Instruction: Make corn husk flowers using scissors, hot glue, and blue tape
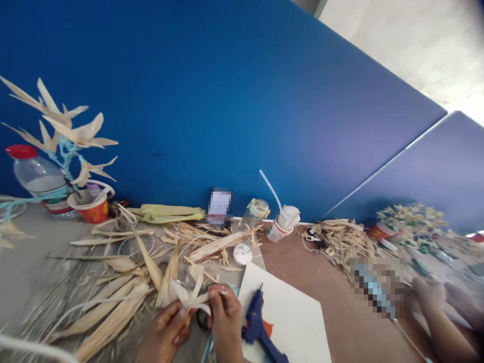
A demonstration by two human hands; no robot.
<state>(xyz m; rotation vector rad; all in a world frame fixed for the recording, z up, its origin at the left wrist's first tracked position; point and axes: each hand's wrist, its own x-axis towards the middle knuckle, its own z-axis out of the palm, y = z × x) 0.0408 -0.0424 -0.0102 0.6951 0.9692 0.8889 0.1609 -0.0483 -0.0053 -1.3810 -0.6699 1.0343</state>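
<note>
At the bottom middle, my left hand (pixel 166 325) pinches the base of a pale corn husk flower (pixel 186 297) between thumb and fingers. From the other side my right hand (pixel 226 315) is closed on one of its petals. Just left of my hands, dried corn husks (pixel 121 302) lie in a loose pile. A dark blue glue gun (pixel 255 322) rests on a white sheet (pixel 295 312) to the right of my right hand. A dark ring-shaped item (pixel 203 319) shows partly between my hands; its kind is unclear.
At the left, husk flowers on a blue-wrapped stem stand in an orange cup (pixel 93 207) beside a red-capped bottle (pixel 41 176). A phone (pixel 219 206), a jar (pixel 257 210) and a paper cup (pixel 280 229) line the blue partition (pixel 227 101). Another person's hands (pixel 429 297) are at right.
</note>
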